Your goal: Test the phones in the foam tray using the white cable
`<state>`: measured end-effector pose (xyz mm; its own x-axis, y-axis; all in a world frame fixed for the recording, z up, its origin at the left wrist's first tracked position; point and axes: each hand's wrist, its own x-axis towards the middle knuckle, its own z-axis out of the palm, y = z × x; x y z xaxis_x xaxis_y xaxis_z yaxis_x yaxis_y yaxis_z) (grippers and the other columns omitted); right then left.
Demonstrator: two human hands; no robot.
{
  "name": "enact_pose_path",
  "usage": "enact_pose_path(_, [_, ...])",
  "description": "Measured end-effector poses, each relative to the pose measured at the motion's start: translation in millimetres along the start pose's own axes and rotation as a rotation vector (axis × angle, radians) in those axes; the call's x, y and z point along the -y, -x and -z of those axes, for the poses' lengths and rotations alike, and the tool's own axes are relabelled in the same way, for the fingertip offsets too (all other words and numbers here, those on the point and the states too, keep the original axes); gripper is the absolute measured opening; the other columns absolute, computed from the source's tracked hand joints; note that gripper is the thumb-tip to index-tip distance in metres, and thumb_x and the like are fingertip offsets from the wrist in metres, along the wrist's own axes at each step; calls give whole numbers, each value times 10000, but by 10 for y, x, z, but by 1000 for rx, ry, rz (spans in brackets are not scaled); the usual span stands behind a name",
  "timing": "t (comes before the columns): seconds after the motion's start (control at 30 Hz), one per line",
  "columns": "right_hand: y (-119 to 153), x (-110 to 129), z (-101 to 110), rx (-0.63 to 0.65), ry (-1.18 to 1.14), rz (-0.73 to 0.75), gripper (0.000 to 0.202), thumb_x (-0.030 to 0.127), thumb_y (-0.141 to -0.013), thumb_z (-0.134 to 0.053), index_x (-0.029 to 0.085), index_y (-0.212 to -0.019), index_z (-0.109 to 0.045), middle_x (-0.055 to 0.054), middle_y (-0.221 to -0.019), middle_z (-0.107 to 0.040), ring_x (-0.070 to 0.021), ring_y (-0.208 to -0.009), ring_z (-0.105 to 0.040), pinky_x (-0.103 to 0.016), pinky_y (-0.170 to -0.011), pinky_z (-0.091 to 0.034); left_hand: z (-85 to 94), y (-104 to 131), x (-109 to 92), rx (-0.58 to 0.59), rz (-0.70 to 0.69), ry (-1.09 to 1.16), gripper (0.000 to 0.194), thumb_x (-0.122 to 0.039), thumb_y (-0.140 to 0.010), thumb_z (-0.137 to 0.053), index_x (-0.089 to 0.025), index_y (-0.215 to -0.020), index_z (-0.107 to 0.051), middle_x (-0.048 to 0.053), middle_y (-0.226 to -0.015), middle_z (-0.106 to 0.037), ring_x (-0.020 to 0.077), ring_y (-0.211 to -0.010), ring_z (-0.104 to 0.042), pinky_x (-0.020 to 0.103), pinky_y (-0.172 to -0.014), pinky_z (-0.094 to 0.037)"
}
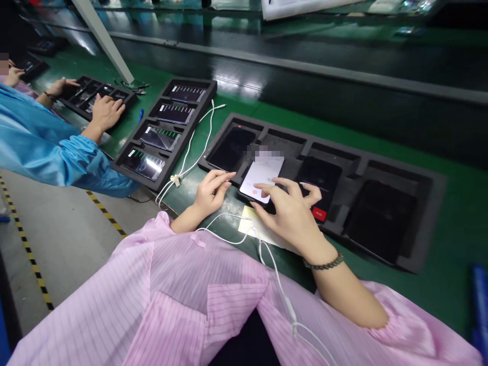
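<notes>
A black foam tray (362,157) with phones in its compartments lies in front of me. One phone with a lit white screen (263,173) sits tilted in the second compartment from the left. Over its lower right part is my right hand (292,213), fingers spread, fingertips at the screen. My left hand (211,193) rests at the tray's near edge, left of the lit phone, fingers loosely bent and apart, holding nothing. To the right of the lit phone lies a dark phone with a red button (319,213). Dark-screened phones (232,147) fill the outer compartments.
A second black tray (152,184) with several lit phones stands to the left. White cables (208,127) run beside it and across my lap. Yellow paper (247,223) lies under my right hand. A co-worker's blue sleeve (68,152) and hands are at another tray (131,99), far left.
</notes>
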<state>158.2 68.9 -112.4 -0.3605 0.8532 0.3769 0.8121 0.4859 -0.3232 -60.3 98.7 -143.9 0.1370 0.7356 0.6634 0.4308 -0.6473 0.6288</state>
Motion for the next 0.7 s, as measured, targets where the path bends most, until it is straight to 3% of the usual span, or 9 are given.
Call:
enact_pose_path(0.1, [-39, 12, -27, 27, -19, 6, 223, 302, -959, -473, 227, -1116, -614, -81, -1000, -706, -332, -1210, -547, -489, -983, -197, -26, 23, 24, -32, 58, 25, 275, -280, -1015, -537, -165, -1215, -687, 84, -1047, -668, 42, -600, -543, 167, -514, -453])
enact_pose_path(0.2, [-78, 39, -67, 33, -18, 40, 234, 279, -957, -462, 228, -1127, -614, -77, -996, -706, -334, -1210, -543, -498, -974, -208, -47, 40, 44, -102, 66, 18, 282, -287, -1015, -533, -156, -1208, -691, 93, -1065, -664, 25, -552, -489, 165, -496, -432])
enact_pose_path(0.33, [-104, 79, -96, 68, -21, 76, 246, 229, -950, -442, 232, -1107, -632, -74, -954, -710, -330, -1189, -551, -517, -967, -222, -52, 39, 59, -168, 87, 6, 285, -321, -1016, -528, -157, -1135, -729, 86, -992, -688, 37, -545, -483, 171, -470, -398])
enact_pose_path(0.47, [-71, 38, -24, 20, -73, 36, 251, 317, -939, -478, 230, -1122, -626, -94, -1015, -700, -333, -1172, -553, -521, -981, -224, -22, 51, 13, -152, 90, 39, 263, -340, -992, -575, -167, -1037, -768, 85, -949, -732, 72, -602, -574, 190, -479, -415])
enact_pose_path(0.6, [10, -55, 68, -60, -69, -30, 248, 380, -934, -486, 223, -1073, -619, -94, -993, -691, -334, -1171, -557, -514, -984, -213, 59, 139, -135, -63, 65, 72, 276, -341, -1006, -548, -150, -957, -741, 69, -828, -736, 106, -656, -640, 203, -524, -448])
enact_pose_path(0.7, [46, -57, 70, -80, -63, -16, 247, 364, -932, -483, 215, -1075, -618, -82, -952, -688, -327, -1150, -573, -510, -977, -217, 147, 212, -266, 220, 71, 103, 342, -360, -1055, -412, -166, -919, -658, 8, -657, -666, 110, -574, -610, 226, -561, -465])
